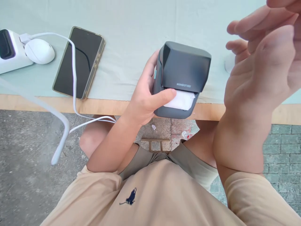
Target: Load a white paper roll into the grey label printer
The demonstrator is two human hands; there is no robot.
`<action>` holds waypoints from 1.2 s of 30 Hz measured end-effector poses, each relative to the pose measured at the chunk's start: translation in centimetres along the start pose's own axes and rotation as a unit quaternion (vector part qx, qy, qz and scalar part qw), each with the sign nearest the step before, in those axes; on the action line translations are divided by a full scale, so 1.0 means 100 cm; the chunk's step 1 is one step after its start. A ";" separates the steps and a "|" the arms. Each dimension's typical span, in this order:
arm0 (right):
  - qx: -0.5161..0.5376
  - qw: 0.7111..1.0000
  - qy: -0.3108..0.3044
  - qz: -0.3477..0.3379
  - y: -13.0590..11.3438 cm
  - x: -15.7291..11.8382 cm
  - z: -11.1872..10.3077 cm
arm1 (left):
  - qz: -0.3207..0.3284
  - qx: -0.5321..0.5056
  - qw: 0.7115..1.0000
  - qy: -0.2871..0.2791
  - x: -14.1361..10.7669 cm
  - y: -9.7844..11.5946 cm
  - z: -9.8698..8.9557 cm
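Observation:
My left hand [145,97] grips a dark grey label printer [185,66] marked NIIMBOT, tilted over the table's front edge. The thumb presses on a white label strip [181,99] in the printer's front slot; the other fingers are mostly hidden behind its left side. Raised close to the camera at the upper right, my right hand [263,56] is open, palm in view and fingers apart, with nothing in it. Behind that hand, a small whitish round thing [228,64] on the table is mostly hidden.
A phone [81,62] lies left on the pale cloth-covered table [131,25]. A white cable [74,72] crosses it from a white device with a dark screen [14,51], beside a white rounded object [39,51]. Another white cable [54,113] hangs nearer me, past the wooden edge [110,105].

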State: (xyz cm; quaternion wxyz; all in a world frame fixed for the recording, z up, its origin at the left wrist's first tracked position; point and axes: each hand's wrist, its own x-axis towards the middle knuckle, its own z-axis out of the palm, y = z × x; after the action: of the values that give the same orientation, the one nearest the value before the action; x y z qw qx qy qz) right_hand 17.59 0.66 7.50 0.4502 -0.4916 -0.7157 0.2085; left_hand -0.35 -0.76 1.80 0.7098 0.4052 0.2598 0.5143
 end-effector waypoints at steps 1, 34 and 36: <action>0.010 1.000 0.008 0.009 -0.001 -0.001 0.000 | -0.003 0.004 1.000 -0.002 0.000 0.000 0.000; -0.026 0.970 -0.240 -0.013 -0.018 -0.009 -0.009 | -0.031 -0.066 0.992 0.104 -0.001 0.018 0.019; -0.040 0.968 -0.246 -0.017 -0.017 -0.010 -0.007 | -0.044 -0.093 0.989 0.107 -0.002 0.020 0.019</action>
State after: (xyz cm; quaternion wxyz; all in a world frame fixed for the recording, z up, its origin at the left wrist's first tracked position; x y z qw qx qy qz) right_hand 17.43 -1.06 8.65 0.2434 -0.4306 -0.8203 0.2870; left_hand 0.07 -1.25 4.48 0.7343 0.2679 0.3029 0.5453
